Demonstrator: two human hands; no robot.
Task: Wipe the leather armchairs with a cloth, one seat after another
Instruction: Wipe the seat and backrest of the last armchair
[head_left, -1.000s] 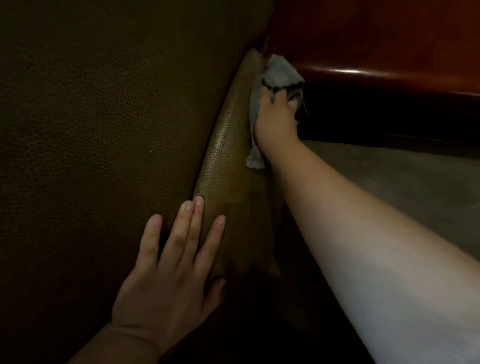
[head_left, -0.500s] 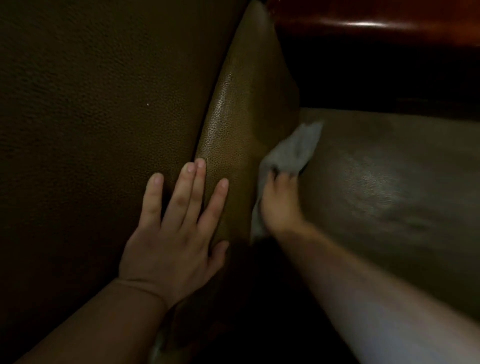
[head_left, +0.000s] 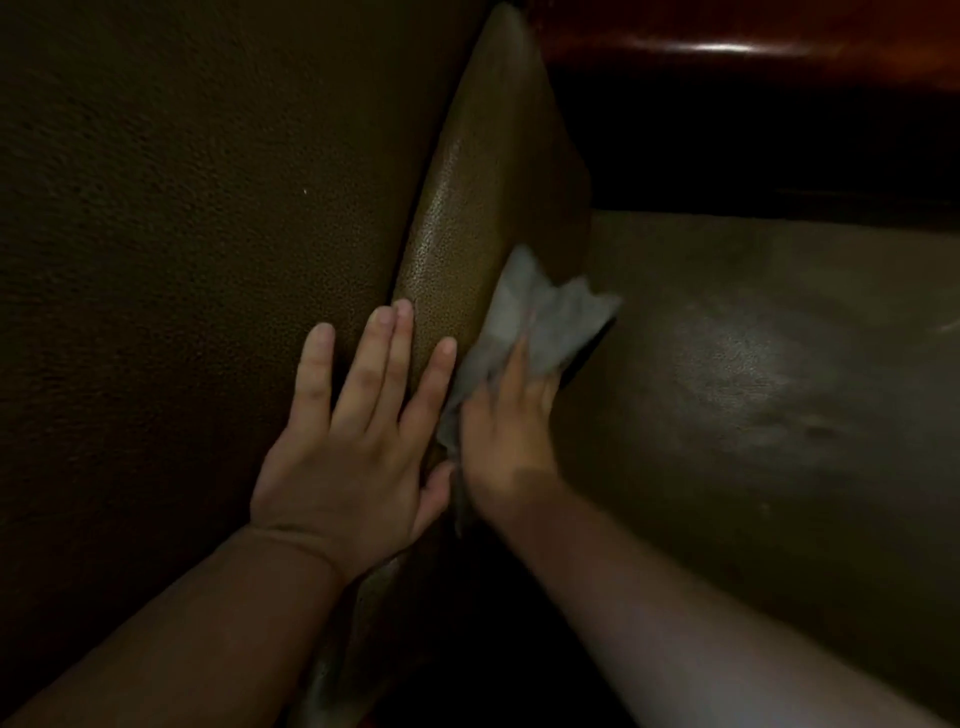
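A brown leather armchair fills the view in dim light, with a broad dark panel (head_left: 182, 260) on the left and a lighter rounded cushion edge (head_left: 488, 171) running up the middle. My left hand (head_left: 358, 441) lies flat with fingers spread across the seam between panel and cushion. My right hand (head_left: 506, 426) presses a crumpled grey cloth (head_left: 540, 317) against the cushion's right side, close beside my left hand. The cloth sticks out above my fingers and looks blurred.
The leather seat surface (head_left: 769, 364) spreads out to the right with a dull sheen. A polished reddish wooden rail (head_left: 727, 47) runs along the top right, with a dark gap (head_left: 753, 156) beneath it.
My right hand has drawn the cloth down the cushion's side from its far top end to a spot beside my left hand. My left hand has stayed flat on the seam.
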